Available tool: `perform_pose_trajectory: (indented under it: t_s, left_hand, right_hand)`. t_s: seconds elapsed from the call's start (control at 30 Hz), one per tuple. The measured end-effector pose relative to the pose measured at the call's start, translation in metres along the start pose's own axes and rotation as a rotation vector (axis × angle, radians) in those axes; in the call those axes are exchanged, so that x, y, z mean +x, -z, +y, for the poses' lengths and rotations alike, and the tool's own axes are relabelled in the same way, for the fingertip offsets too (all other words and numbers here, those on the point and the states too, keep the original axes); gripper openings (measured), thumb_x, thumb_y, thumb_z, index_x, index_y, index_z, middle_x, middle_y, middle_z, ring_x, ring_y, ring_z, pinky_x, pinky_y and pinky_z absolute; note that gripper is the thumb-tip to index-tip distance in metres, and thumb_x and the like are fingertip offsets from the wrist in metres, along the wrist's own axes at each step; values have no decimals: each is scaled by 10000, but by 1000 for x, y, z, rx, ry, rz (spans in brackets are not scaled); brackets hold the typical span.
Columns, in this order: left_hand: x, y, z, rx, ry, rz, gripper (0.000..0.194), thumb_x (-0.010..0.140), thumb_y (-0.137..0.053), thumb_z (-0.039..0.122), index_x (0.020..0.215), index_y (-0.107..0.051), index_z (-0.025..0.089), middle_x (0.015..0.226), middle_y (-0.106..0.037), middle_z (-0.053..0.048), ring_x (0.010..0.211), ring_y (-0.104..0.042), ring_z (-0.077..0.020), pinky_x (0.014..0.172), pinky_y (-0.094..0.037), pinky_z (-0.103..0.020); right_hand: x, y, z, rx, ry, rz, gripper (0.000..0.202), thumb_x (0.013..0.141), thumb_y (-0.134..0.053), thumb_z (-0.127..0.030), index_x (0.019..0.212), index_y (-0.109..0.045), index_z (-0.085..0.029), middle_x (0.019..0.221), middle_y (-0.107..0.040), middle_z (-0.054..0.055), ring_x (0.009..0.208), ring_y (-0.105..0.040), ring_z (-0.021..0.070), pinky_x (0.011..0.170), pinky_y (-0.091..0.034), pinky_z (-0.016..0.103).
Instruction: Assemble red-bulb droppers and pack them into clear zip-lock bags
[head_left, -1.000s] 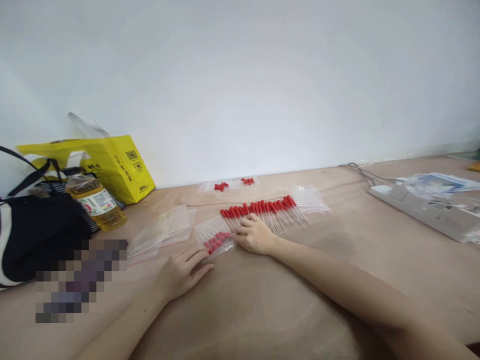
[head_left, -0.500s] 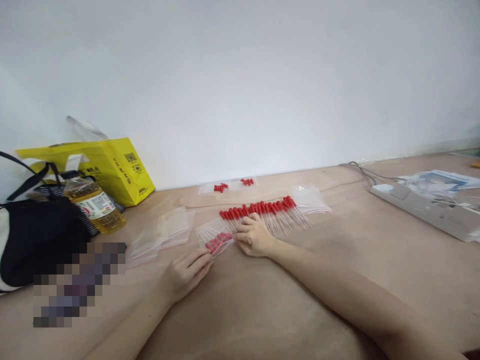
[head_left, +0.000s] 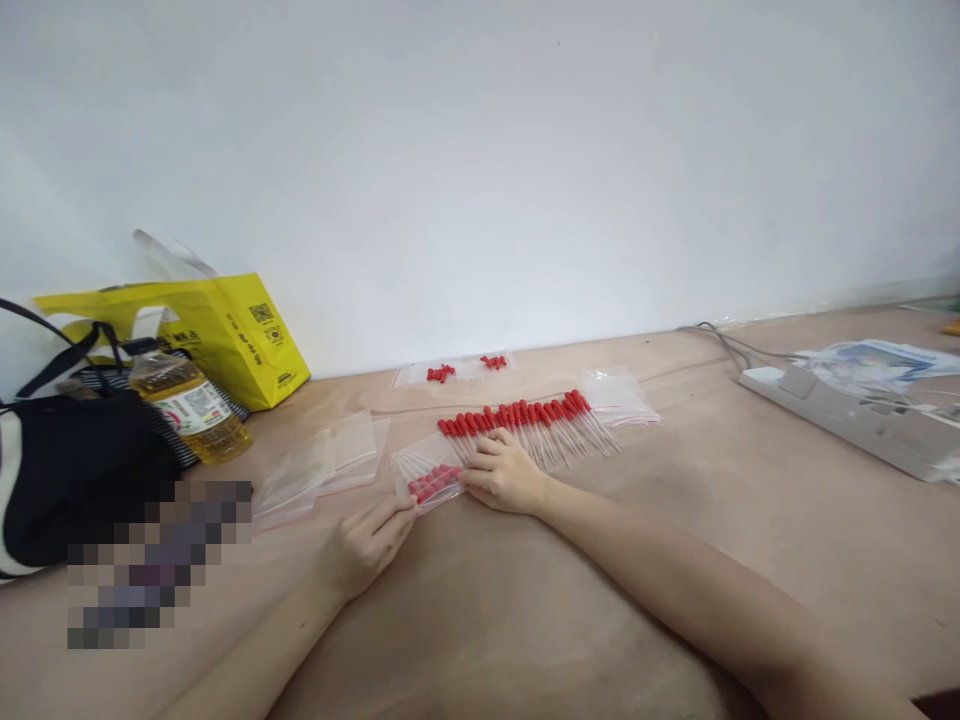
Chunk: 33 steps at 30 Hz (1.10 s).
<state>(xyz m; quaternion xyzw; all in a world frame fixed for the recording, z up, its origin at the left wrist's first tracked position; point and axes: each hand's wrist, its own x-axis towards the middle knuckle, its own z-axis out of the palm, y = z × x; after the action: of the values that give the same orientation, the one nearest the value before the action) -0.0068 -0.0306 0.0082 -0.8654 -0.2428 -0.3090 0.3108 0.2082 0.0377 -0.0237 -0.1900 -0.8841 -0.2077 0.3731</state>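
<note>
A clear zip bag (head_left: 420,455) lies on the table with several red-bulbed droppers (head_left: 435,485) inside, bulbs toward me. My left hand (head_left: 371,540) pinches the bag's near left corner between thumb and fingers. At its right edge my right hand (head_left: 506,475) is closed on the same bag, fingers curled. Just beyond that hand, a row of loose droppers (head_left: 540,415) with red bulbs and thin clear stems lies side by side, bulbs pointing away. My right hand hides some of their stems.
Flat zip bags (head_left: 330,465) lie left of my hands, and more bags (head_left: 619,395) to the right. Two bagged groups of red-bulbed droppers (head_left: 441,374) lie by the wall. An oil bottle (head_left: 191,405), yellow bag (head_left: 255,340) and black bag (head_left: 82,470) stand left; a power strip (head_left: 847,415) lies right.
Both hands have shifted slightly to the left along the near edge of the bag, still holding it. The loose droppers stay in place.
</note>
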Motion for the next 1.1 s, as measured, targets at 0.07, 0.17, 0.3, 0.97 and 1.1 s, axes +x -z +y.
perform_pose_trajectory:
  t_s: [0.07,0.17,0.3,0.97,1.1]
  left_hand:
    - [-1,-1,1,3,8,-5,287,871,-358,127,712,-594,161,681,-658,-2,595,-619,-86,596,-500,-182]
    - [-3,-2,0,-5,8,-4,284,872,-361,130,713,-595,159,677,-660,-2,596,-620,-84,605,-504,-181]
    - [-4,-4,-2,-15,12,4,233,866,-392,135,779,-607,145,747,-679,-22,674,-636,-100,667,-518,-202]
    - [-4,-5,-1,-44,28,18,226,846,-426,147,728,-618,162,692,-674,-8,614,-628,-95,609,-515,-191]
    - [-4,-5,-1,-58,20,3,236,844,-418,140,727,-621,165,689,-671,-8,609,-625,-93,604,-517,-189]
  right_hand:
    - [1,0,-1,-26,41,11,212,800,-464,-174,613,-564,-180,608,-549,-5,665,-360,127,701,-233,311]
    - [2,0,-2,-48,72,25,247,799,-454,-141,564,-527,-168,577,-529,-13,646,-349,119,694,-230,307]
    - [2,-1,-1,-32,78,46,249,782,-460,-127,538,-498,-162,552,-515,-21,640,-348,115,697,-227,308]
    - [0,1,0,-4,20,-46,220,784,-470,-187,573,-530,-170,594,-523,6,660,-356,132,685,-231,307]
    - [0,1,-1,0,28,-53,215,799,-463,-197,601,-545,-178,610,-525,5,669,-362,134,677,-233,304]
